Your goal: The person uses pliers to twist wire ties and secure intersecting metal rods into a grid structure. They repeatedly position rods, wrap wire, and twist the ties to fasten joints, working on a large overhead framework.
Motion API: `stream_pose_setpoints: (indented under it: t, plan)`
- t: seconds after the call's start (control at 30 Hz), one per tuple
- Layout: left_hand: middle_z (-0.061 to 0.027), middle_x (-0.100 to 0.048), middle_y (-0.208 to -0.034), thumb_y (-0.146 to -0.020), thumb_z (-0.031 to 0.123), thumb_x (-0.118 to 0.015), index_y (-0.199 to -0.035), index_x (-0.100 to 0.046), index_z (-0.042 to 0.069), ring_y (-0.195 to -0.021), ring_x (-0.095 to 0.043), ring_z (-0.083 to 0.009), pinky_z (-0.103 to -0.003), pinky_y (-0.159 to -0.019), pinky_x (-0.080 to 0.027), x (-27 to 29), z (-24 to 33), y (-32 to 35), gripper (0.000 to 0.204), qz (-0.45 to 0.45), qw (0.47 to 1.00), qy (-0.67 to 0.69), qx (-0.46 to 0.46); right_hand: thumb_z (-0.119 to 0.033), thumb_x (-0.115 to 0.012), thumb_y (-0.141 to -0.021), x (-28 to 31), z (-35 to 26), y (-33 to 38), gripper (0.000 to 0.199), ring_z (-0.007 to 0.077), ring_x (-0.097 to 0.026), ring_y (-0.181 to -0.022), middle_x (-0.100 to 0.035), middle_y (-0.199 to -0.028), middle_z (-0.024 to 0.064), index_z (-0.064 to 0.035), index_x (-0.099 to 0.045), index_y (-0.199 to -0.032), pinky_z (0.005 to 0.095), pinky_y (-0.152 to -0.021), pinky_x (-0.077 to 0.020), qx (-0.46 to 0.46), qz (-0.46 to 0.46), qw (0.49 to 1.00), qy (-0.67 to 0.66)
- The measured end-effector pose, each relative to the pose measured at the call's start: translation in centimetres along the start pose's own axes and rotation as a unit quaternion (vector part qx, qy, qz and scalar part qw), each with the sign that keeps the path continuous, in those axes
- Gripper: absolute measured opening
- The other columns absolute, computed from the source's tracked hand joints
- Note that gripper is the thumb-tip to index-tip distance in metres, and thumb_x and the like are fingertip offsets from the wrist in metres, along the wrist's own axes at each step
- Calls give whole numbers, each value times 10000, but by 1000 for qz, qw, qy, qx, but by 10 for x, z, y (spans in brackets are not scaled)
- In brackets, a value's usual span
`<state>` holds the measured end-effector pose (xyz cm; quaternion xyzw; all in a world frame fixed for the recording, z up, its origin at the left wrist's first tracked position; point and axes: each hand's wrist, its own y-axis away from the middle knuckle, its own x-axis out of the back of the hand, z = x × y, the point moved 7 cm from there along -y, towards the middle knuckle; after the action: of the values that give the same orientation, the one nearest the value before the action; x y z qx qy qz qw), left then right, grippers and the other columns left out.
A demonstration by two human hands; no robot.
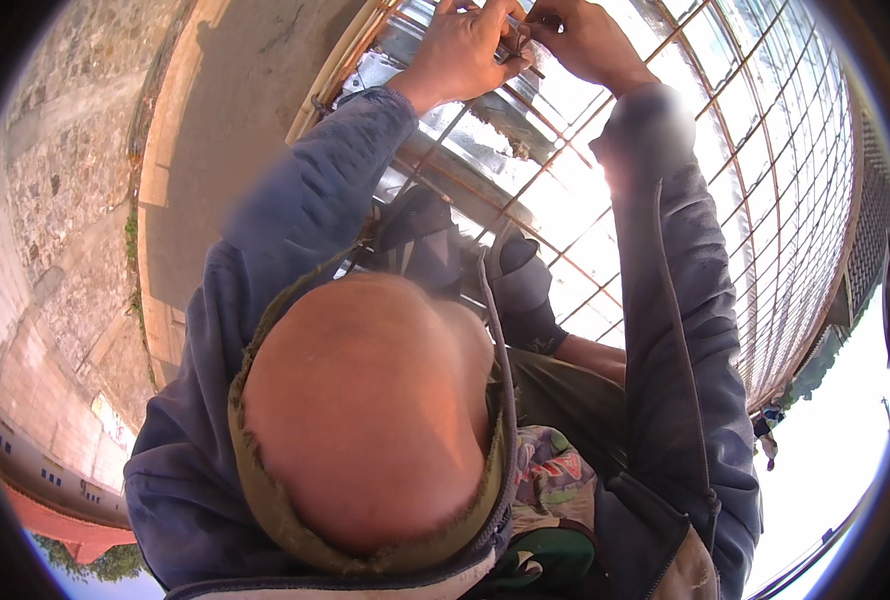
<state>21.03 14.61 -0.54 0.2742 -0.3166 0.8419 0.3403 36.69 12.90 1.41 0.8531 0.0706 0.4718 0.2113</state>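
Both my arms, in blue sleeves, reach up to the top of the picture. My left hand (463, 52) is closed around a small dark metal tool (514, 50) held at a crossing of rusty steel bars (565, 170). My right hand (583, 38) is right beside it, with the fingers pinched on a thin wire at the same crossing. The two hands almost touch. The bars form a wide grid laid over shiny silver sheeting (485, 110). How the wire sits on the bars is hidden by my fingers.
My two dark shoes (420, 232) (521, 280) stand on the grid below the hands. A concrete strip (215, 120) runs along the grid's left edge, with a stone wall (55, 170) beyond. Another person (768, 428) stands far off at the right.
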Motion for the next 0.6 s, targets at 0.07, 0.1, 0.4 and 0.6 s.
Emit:
stream_pose_setpoints:
  t: [0.07, 0.1, 0.4, 0.6]
  plan:
    - [0, -815, -992, -954, 358, -841, -1295, -568, 151, -989, -751, -206, -448, -1126, -371, -12, -10, 6, 483, -18, 1000, 2, 1, -307, -644, -1036, -3, 14, 5, 301, 376, -766, -1005, -788, -1061, 200, -49, -770, -1126, 500, -911, -595, 26, 36, 999, 12]
    - [4, -815, -993, -960, 352, -836, -1296, -571, 149, -991, -751, -200, -448, -1127, -370, -14, -11, 6, 474, -16, 1000, 9, -2, -340, -643, -1046, -8, 24, 12, 306, 373, -775, -978, -795, -1051, 178, -82, -773, -1148, 496, -884, -606, 36, 54, 998, 20]
    - [19, -809, -974, -972, 263, -819, -1392, -571, 208, -1056, -735, -215, -450, -1137, -394, -11, -6, -3, 491, -83, 995, 44, -17, -165, -636, -1017, -55, -19, 101, 136, 392, -740, -870, -742, -973, 173, -43, -697, -1013, 511, -787, -595, -5, 78, 996, 51]
    - [-104, -803, -1062, -922, 49, -779, -1458, -505, 147, -1151, -700, -371, -487, -1006, -533, 0, -14, -18, 610, -205, 973, 105, 32, -167, -664, -1003, -18, -42, 55, 216, 416, -756, -889, -780, -989, 228, -17, -755, -1128, 489, -829, -585, 63, 31, 993, -96]
